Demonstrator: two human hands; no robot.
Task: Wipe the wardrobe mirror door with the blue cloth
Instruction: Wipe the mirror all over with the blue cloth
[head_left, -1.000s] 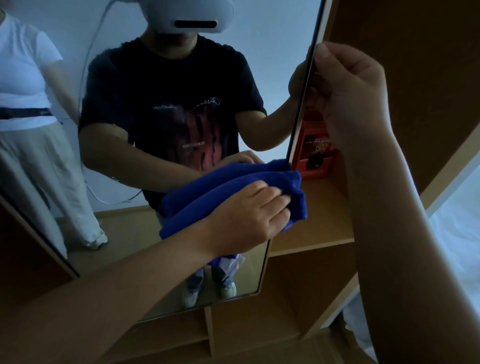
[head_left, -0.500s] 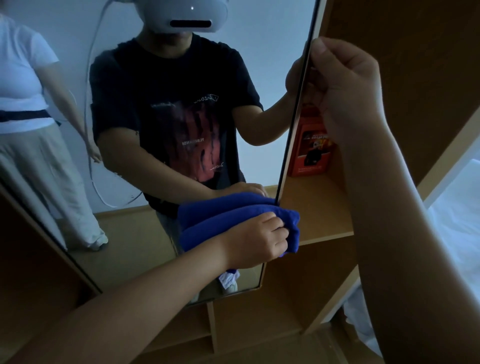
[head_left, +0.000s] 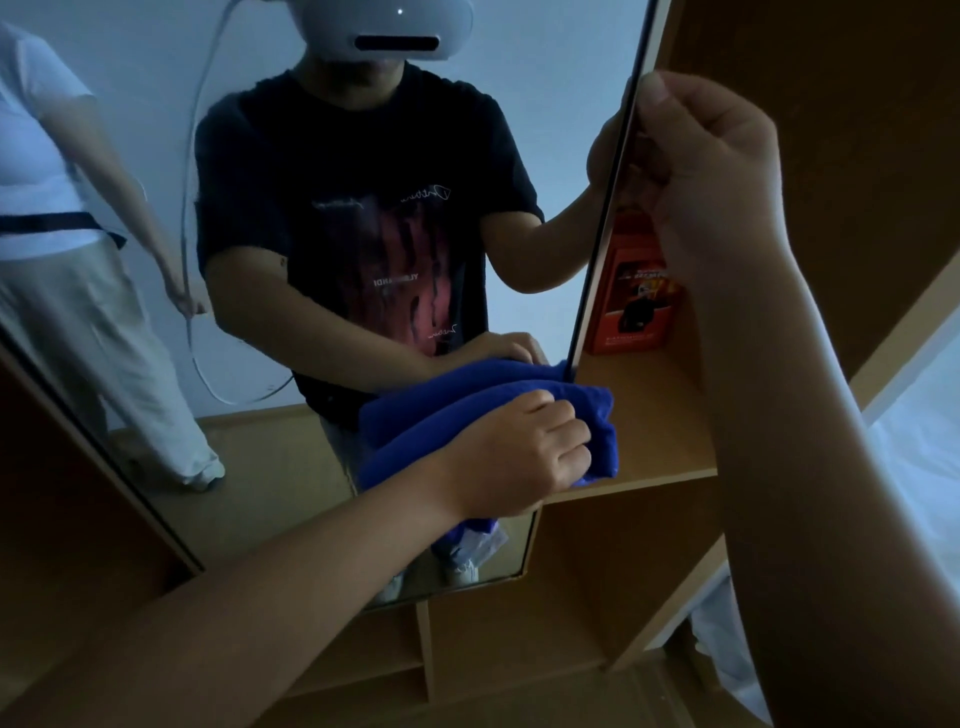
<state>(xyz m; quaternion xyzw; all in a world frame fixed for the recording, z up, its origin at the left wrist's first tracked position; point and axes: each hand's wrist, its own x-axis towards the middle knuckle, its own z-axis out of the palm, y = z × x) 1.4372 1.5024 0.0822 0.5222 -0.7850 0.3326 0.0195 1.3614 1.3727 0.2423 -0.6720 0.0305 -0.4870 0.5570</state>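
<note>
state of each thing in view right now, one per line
blue cloth: bunched, pressed on the glass
mirror door: swung open, held by its edge
left hand: grips the cloth
right hand: pinches the door edge
red box: upright on the shelf

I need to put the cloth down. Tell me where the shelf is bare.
The shelf is bare between the cloth at its front edge and the red box at the back. The left end is crowded: the mirror door edge and left hand.
</note>
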